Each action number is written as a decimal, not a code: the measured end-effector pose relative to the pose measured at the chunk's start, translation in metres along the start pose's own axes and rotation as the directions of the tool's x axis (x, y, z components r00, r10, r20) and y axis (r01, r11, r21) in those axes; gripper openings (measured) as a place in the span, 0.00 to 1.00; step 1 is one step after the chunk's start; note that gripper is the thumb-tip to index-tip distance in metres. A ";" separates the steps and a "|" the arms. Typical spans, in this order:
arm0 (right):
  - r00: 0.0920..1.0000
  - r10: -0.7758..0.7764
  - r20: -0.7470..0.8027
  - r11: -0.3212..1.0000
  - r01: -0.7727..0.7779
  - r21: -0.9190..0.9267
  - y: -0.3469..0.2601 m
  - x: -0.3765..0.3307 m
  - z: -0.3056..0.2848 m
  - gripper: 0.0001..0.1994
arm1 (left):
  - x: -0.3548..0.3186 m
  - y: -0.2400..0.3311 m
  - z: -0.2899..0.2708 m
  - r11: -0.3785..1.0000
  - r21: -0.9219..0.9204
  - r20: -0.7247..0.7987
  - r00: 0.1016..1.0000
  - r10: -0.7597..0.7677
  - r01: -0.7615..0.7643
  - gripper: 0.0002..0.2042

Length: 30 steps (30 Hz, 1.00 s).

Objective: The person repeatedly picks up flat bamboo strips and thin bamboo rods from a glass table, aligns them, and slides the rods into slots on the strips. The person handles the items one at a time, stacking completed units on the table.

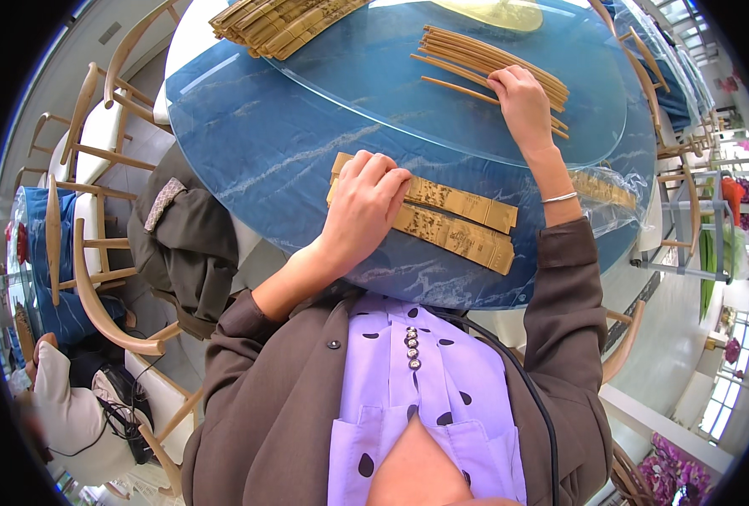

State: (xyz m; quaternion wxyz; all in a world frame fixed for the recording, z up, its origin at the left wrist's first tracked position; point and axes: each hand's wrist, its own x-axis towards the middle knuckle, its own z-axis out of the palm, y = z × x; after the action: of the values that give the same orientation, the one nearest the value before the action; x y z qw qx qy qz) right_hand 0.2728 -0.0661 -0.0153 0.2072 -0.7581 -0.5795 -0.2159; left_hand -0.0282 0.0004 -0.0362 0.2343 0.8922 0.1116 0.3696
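Note:
Two flat gold paper chopstick sleeves with dark printed patterns lie side by side near the table's front edge, the nearer sleeve (455, 240) just below the farther sleeve (467, 202). My left hand (364, 198) is closed over their left ends, its fingers bent and pressed together; the fingertips are partly hidden. Farther off to the right, my right hand (522, 105) pinches at the near side of a row of light-brown chopsticks (476, 59). One chopstick (455, 88) lies slightly apart from the row, its middle beneath my right fingertips.
A glass turntable (374, 101) rests on the blue marbled table (248, 181). It bears a pile of gold sleeves (286, 25) and a yellowish disc (501, 10). Clear plastic wrapping (615, 198) lies at the right. Wooden chairs (96, 291) surround the table; one carries a dark jacket (185, 236).

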 end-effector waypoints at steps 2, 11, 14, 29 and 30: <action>1.000 0.006 -0.006 1.000 -0.006 0.026 0.001 -0.003 0.000 0.06 | 0.000 0.000 0.001 1.000 0.003 -0.003 1.000 0.001 -0.001 0.04; 0.995 -0.055 -0.078 0.998 0.057 0.030 -0.011 -0.005 -0.013 0.10 | 0.001 0.003 0.000 1.000 0.015 -0.005 1.000 0.016 -0.016 0.05; 0.997 -0.073 -0.016 0.994 0.074 0.083 -0.026 -0.010 -0.021 0.13 | 0.000 0.003 0.000 0.999 0.019 0.034 0.999 0.037 -0.038 0.05; 0.977 -0.201 -0.076 0.978 0.196 -0.070 -0.029 0.009 0.016 0.10 | -0.001 0.003 0.001 0.999 0.028 0.038 0.999 0.039 -0.040 0.04; 0.978 -0.198 -0.072 0.979 0.193 -0.070 -0.031 0.010 0.016 0.10 | -0.002 0.003 0.001 0.999 0.030 0.038 0.998 0.039 -0.040 0.04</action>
State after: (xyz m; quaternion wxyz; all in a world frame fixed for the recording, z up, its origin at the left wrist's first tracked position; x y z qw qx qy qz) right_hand 0.2462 -0.0418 -0.0211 0.1839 -0.6944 -0.6355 -0.2829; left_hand -0.0287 -0.0033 -0.0367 0.2152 0.9046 0.0952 0.3554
